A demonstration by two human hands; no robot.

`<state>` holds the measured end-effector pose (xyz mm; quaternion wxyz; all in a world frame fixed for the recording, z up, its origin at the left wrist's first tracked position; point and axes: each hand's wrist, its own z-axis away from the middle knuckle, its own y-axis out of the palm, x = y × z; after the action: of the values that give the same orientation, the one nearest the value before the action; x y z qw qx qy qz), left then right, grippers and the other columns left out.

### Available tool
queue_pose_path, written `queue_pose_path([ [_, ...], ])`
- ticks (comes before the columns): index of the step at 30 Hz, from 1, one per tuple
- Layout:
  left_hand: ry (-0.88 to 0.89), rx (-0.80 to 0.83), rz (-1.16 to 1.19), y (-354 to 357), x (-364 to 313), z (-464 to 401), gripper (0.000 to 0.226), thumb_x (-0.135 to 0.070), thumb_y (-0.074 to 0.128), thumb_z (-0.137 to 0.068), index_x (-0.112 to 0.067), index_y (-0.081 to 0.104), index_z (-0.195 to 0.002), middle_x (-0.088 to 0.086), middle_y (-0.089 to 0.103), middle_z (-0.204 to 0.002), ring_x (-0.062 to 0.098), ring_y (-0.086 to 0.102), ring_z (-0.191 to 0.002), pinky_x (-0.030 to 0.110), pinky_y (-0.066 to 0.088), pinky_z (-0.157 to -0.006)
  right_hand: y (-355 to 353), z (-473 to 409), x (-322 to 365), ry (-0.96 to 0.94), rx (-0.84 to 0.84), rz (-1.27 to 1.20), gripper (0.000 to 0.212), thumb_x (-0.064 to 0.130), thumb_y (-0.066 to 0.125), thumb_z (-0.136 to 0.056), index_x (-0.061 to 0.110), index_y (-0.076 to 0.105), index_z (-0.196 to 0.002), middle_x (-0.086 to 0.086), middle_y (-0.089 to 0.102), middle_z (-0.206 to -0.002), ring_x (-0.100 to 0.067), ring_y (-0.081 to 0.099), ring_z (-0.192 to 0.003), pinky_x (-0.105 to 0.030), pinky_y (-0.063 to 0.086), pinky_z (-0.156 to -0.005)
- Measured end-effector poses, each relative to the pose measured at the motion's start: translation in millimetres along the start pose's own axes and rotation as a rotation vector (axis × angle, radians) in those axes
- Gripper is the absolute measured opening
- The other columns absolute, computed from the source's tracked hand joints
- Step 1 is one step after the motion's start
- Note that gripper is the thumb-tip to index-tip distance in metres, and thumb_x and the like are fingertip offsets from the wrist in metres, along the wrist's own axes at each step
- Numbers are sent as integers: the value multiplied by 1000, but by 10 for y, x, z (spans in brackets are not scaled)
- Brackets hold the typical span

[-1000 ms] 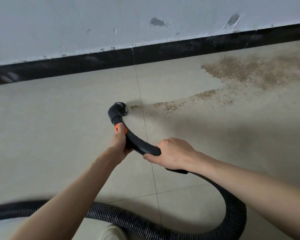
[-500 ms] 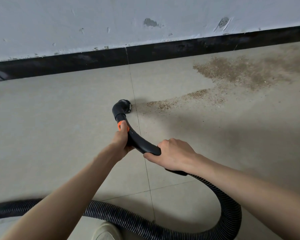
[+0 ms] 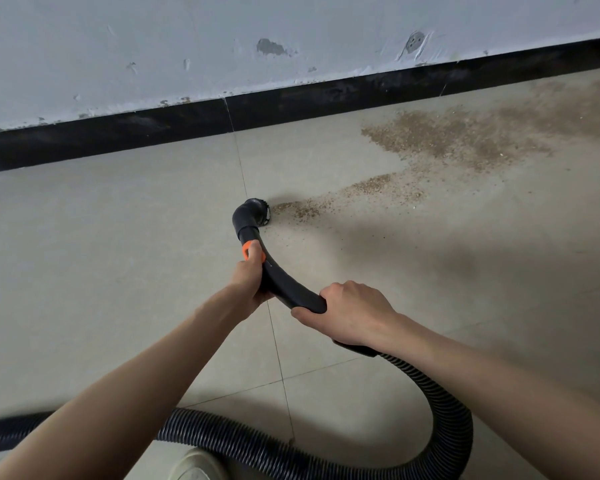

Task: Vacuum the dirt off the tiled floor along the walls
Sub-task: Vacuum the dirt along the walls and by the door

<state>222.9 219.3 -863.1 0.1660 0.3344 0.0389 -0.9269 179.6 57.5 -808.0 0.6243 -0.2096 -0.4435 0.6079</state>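
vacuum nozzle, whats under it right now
The nozzle sits on the tiled floor at the near end of the dirt trail. Whatever lies directly beneath its mouth is covered.

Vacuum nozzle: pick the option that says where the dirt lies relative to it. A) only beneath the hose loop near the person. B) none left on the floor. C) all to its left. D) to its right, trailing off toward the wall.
D: the brown dirt trail begins just right of the nozzle and widens into a bigger dirt patch near the black baseboard.
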Motion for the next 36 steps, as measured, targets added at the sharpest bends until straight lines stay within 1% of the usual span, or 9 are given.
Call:
queue_pose_path([
  [8, 7, 21, -45, 207, -35, 31, 38, -42, 39, -96, -6, 46, -106, 8, 56, -89, 20, 60, -78, 29, 49, -53, -55, 34, -174, 23, -7, -61, 54, 71, 42, -87, 20, 53, -77, 1, 66, -75, -21, 63, -75, -29, 42, -58],
  [12, 18, 25, -71, 312, -78, -1, 35, -42, 40, -95, -8, 47, -94, 8, 56, -88, 20, 60, -78, 29, 49, -53, -88, 0, -269, 33, -20, -95, 56, 71, 42, -87, 18, 56, -79, 1, 67, -75, -21, 64, -75, -29, 42, -59],
  [16, 25, 15, -81, 400, -74, -36, 36, -44, 41, -95, -9, 47, -88, 8, 57, -87, 20, 60, -78, 31, 50, -57, -84, -2, -365, 42, -18, -128, 55, 72, 43, -86, 19, 52, -73, 1, 66, -74, -20, 64, -75, -30, 43, -59],
  [20, 31, 15, -93, 496, -40, -51, 36, -46, 42, -95, -11, 47, -86, 8, 57, -86, 20, 60, -78, 31, 51, -58, -62, 22, -459, 63, -26, -149, 55, 72, 43, -86, 20, 52, -74, 1, 68, -75, -20, 65, -76, -31, 46, -64],
  [25, 41, 24, -114, 612, -60, -37, 39, -48, 41, -96, -11, 47, -85, 7, 58, -84, 19, 61, -74, 29, 50, -53, -89, 30, -554, 81, -36, -159, 55, 73, 43, -85, 20, 52, -72, 1, 68, -74, -20, 65, -76, -31, 46, -63],
  [31, 45, 53, -127, 723, -96, -27, 38, -47, 41, -96, -11, 47, -85, 7, 56, -85, 19, 60, -76, 31, 52, -58, -129, 33, -638, 97, -35, -189, 57, 74, 43, -85, 20, 53, -72, 2, 68, -73, -19, 65, -74, -30, 44, -60],
  [36, 38, 54, -133, 765, -92, -34, 37, -47, 41, -96, -12, 47, -86, 7, 57, -84, 19, 61, -75, 29, 51, -52, -119, 42, -663, 103, -54, -161, 56, 74, 42, -86, 20, 52, -72, 3, 64, -68, -17, 62, -69, -29, 42, -56],
])
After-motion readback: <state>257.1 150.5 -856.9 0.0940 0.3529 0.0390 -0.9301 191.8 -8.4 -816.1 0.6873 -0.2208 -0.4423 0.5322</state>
